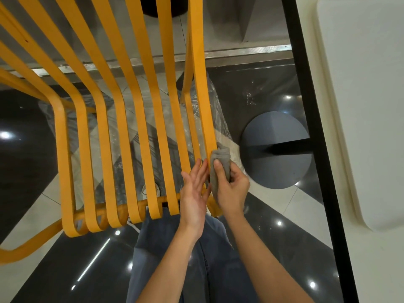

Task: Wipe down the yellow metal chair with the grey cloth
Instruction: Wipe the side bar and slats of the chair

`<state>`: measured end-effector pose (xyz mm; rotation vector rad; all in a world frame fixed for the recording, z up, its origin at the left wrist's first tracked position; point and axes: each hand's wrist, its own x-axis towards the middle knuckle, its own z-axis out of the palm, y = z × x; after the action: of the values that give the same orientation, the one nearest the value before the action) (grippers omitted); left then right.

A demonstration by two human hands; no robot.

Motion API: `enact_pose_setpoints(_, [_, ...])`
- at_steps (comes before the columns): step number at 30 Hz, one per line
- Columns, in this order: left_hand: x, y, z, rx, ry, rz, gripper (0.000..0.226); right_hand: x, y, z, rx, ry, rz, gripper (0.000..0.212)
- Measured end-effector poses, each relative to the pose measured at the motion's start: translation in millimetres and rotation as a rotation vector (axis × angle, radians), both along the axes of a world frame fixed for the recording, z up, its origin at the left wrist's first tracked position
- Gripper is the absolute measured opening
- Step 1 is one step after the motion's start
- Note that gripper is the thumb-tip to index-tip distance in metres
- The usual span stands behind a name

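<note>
- While your right hand (pixel 231 186) grips the folded cloth (pixel 219 166) around the chair's (pixel 140 119) outer slat (pixel 202 88), wiping it.
- your left hand (pixel 193 189) lies flat, fingers straight, steadying.

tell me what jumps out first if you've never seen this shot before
The yellow metal chair fills the left and centre, its curved slats running from the top down to the front edge. At its rightmost slat the right hand holds a folded grey cloth against the metal, the left hand open beside it. A round dark table base sits on the glossy floor to the right.
</note>
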<state>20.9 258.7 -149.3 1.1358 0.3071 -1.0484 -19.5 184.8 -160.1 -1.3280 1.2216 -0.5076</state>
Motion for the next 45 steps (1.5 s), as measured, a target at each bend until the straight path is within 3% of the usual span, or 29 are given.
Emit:
enact_pose_setpoints(7, [-3, -2, 4, 0.015, -0.051, -0.025, 0.064, -2, 5, 2, -0.029, 0.040, 0.124, 0.018])
enact_pose_setpoints(11, [-3, -1, 3, 0.021, -0.054, -0.012, 0.064, 23, -15, 4, -0.015, 0.073, 0.088, 0.007])
enact_pose_setpoints(18, [1, 9, 7, 0.100, -0.163, 0.033, 0.053, 5, -43, 20, 0.081, 0.049, -0.082, 0.011])
enact_pose_setpoints(20, [5, 8, 11, 0.099, -0.220, 0.066, 0.050, -1, -48, 36, 0.170, -0.003, -0.051, 0.007])
enact_pose_setpoints(23, [11, 5, 16, 0.040, -0.265, 0.129, 0.046, -6, -45, 63, 0.431, -0.223, 0.031, 0.023])
enact_pose_setpoints(26, [20, 1, 17, -0.032, -0.070, 0.206, 0.037, -1, -28, 77, 0.655, -0.404, 0.112, 0.038])
enact_pose_setpoints(28, [22, 2, 12, -0.056, 0.133, 0.228, 0.029, 5, -15, 73, 0.687, -0.445, 0.128, 0.042])
enact_pose_setpoints(31, [20, 5, 10, -0.169, 0.364, 0.232, 0.025, 13, -6, 67, 0.566, -0.402, 0.119, 0.032])
enact_pose_setpoints(34, [19, 12, 12, -0.264, 0.406, 0.251, 0.025, 16, -6, 63, 0.282, -0.246, 0.266, 0.022])
enact_pose_setpoints(38, [21, 16, 18, -0.314, 0.466, 0.319, 0.063, 10, -13, 53, -0.207, 0.051, 0.518, 0.017])
enact_pose_setpoints(43, [31, 19, 15, -0.140, 0.302, 0.531, 0.043, -13, -30, 41, -0.085, 0.089, 0.187, 0.012])
enact_pose_setpoints(45, [33, 18, 9, -0.011, 0.138, 0.509, 0.039, -23, -31, 31, 0.083, 0.127, 0.184, 0.025])
